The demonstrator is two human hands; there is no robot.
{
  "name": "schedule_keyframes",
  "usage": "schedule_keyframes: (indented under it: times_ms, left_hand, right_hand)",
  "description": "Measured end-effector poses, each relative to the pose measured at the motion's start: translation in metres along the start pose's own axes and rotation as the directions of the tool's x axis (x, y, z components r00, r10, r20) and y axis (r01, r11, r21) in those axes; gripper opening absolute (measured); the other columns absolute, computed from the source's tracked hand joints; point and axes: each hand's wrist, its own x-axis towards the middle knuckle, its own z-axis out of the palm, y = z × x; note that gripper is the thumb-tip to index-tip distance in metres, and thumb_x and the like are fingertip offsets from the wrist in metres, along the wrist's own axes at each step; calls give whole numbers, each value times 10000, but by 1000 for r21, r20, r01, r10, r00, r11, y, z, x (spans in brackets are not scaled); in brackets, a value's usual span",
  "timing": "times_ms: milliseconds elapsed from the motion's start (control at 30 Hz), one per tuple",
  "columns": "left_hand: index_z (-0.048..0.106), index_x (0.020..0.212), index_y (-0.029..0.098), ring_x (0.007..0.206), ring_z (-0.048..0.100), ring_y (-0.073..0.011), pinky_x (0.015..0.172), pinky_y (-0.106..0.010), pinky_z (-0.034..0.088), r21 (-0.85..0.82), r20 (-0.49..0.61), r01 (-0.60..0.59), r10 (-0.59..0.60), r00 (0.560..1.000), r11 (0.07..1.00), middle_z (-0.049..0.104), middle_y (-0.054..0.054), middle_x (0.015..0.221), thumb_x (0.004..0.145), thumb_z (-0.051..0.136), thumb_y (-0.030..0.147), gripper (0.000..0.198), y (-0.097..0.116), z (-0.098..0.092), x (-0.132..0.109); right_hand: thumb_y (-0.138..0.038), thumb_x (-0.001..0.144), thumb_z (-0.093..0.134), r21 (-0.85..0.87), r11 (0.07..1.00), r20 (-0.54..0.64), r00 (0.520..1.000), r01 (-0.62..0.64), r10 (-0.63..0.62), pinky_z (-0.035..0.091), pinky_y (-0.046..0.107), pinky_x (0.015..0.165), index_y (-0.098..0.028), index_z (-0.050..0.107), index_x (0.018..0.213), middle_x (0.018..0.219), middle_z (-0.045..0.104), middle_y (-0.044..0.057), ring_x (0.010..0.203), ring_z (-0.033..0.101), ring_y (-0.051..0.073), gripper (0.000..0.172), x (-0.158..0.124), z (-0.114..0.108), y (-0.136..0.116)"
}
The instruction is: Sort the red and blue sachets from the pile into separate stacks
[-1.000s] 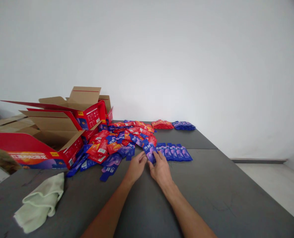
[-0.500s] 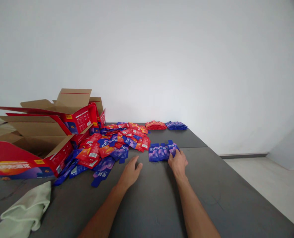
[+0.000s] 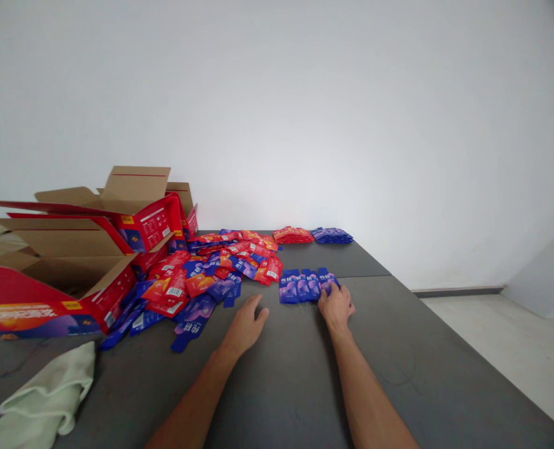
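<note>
Several blue sachets (image 3: 288, 288) lie overlapping in a short row on the dark table. At the right end of this row, my right hand (image 3: 337, 307) is closed on the lower edge of the last blue sachet (image 3: 326, 279), its fingertips partly hidden. My left hand (image 3: 246, 325) hovers low over the table with thumb and fingers apart, holding nothing. It is left of the row and nearest to a mixed heap of red sachets (image 3: 174, 284) and blue sachets (image 3: 195, 321).
Open red cartons (image 3: 113, 299) with brown flaps stand at the left. A pale green cloth (image 3: 47, 393) lies at the near left. Toward the wall sit a stack of red sachets (image 3: 292, 235) and a stack of blue sachets (image 3: 332, 236). The table's edge (image 3: 450, 348) runs along the right.
The last blue sachet has shifted slightly down into line with the row, my right hand still on it. My left hand has hardly moved.
</note>
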Motion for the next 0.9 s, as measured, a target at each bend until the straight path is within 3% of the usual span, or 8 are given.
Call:
schedule_keyframes:
  times_ms: [267, 467, 700, 900]
  left_hand:
    - [521, 1351, 83, 1341, 455, -232, 1150, -368, 313, 20, -7, -22, 22, 1000, 1000, 518, -158, 1418, 891, 473, 356, 537, 1, -1, -1]
    - [529, 1337, 69, 1340, 455, -234, 1146, -376, 322, 123, -29, -44, 48, 998, 991, 528, -171, 1403, 899, 453, 320, 510, 2, -8, 0]
    - [524, 1336, 51, 1352, 431, -250, 1152, -391, 305, 317, -99, -22, 56, 994, 948, 511, -189, 1411, 907, 426, 270, 492, -13, -11, 6]
    - [495, 1376, 122, 1451, 212, -332, 1160, -541, 187, 547, -264, 185, -41, 964, 817, 358, -173, 1528, 893, 468, 293, 513, -28, -29, 12]
  right_hand:
    - [-342, 890, 479, -33, 999, -22, 1000, 18, -19, 331, 540, 968, -215, 581, 1295, 1405, 450, 163, 1316, 343, 354, 436, -3, -3, -4]
    - [-312, 925, 411, -43, 978, -102, 973, 205, -208, 291, 518, 1014, -204, 600, 1271, 1437, 452, 143, 1369, 301, 339, 409, -23, -8, -28]
    - [-271, 927, 421, 41, 877, -33, 878, 479, -478, 237, 484, 1075, -221, 571, 1305, 1472, 445, 103, 1423, 246, 291, 410, -63, -5, -63]
    - [-240, 910, 443, 172, 791, 84, 791, 588, -606, 228, 471, 1100, -224, 561, 1305, 1475, 448, 89, 1409, 300, 257, 413, -92, -7, -77]
